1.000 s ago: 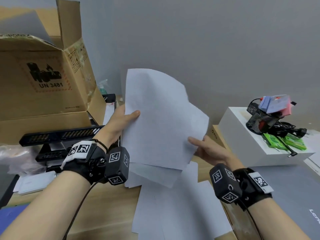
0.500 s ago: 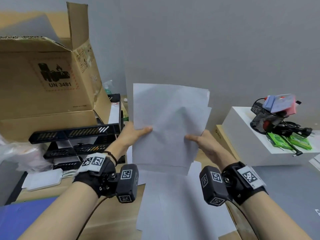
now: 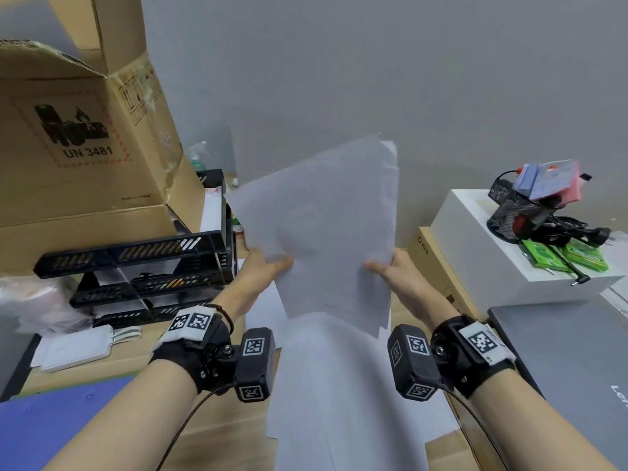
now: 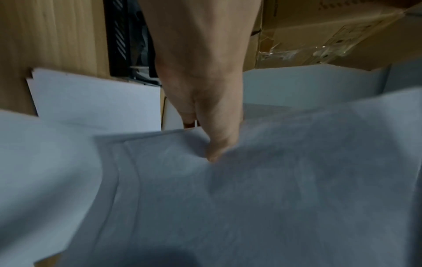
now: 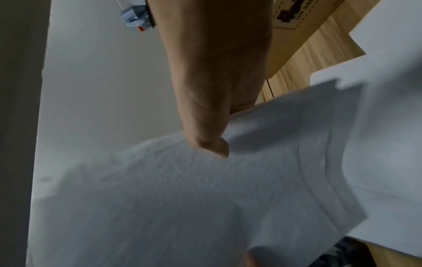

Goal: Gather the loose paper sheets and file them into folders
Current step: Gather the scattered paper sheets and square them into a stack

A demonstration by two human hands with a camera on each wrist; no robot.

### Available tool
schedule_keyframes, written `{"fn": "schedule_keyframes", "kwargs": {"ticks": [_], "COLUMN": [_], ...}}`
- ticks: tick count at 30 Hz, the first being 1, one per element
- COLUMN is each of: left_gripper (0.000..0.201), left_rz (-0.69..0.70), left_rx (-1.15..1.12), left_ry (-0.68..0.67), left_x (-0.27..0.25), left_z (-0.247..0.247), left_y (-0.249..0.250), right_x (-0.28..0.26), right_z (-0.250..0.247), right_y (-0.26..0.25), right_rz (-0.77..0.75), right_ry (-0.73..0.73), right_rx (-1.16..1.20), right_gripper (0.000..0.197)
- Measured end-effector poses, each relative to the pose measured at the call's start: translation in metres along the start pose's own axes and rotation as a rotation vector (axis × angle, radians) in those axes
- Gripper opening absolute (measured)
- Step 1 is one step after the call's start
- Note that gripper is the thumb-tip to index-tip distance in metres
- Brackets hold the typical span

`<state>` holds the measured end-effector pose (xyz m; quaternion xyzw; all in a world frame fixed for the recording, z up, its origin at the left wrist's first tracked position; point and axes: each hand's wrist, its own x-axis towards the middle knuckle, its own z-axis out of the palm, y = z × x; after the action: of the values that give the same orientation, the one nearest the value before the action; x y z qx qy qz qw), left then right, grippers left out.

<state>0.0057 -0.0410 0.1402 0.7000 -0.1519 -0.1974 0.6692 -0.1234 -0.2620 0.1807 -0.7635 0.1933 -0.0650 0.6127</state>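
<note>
My left hand [image 3: 260, 271] pinches the stack of white paper sheets [image 3: 326, 232] at its nine o'clock edge; my right hand [image 3: 396, 271] pinches the three o'clock edge. Since a second ago the fanned stack has squared up, though corners remain offset. More loose white sheets [image 3: 339, 385] lie on the wooden tabletop [image 3: 210, 433] at six o'clock, unfiled.

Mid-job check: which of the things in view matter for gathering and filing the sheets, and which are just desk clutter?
For the job:
held sheets, pinched by the left hand and the right hand
loose sheets on the desk
blue folder, apparently

Lying about:
cardboard box
black tray rack
white box
mesh basket
laptop
</note>
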Motion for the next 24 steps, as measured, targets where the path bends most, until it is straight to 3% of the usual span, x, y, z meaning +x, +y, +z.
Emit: {"fn": "schedule_keyframes", "kwargs": {"ticks": [5,9,13,17,21,24], "left_gripper": [0.042,0.039,0.038,0.032,0.027,0.029], "left_rz": [0.049,-0.163,-0.291,-0.279,-0.182,-0.198], "left_rx": [-0.129,0.033,0.159,0.160,0.010,0.021], "left_ry": [-0.094,-0.193,-0.302,-0.238,-0.158,-0.139], "left_x": [-0.007,-0.020,-0.025,-0.013,-0.003,-0.008], "left_z": [0.010,0.012,0.017,0.026,0.027,0.025], "left_y": [0.007,-0.034,-0.058,-0.044,-0.023,-0.033], "right_x": [0.000,-0.015,-0.023,-0.014,-0.005,-0.006], "right_z": [-0.008,-0.001,0.006,0.009,-0.001,-0.001], "right_y": [0.016,0.050,0.083,0.071,0.046,0.058], "right_rz": [0.027,0.230,0.408,0.379,0.235,0.258], "right_ry": [0.050,-0.052,-0.008,0.092,0.144,0.152], "right_rx": [0.067,0.061,0.034,0.079,0.200,0.257], "right_gripper": [0.035,0.032,0.023,0.020,0.020,0.020]}}
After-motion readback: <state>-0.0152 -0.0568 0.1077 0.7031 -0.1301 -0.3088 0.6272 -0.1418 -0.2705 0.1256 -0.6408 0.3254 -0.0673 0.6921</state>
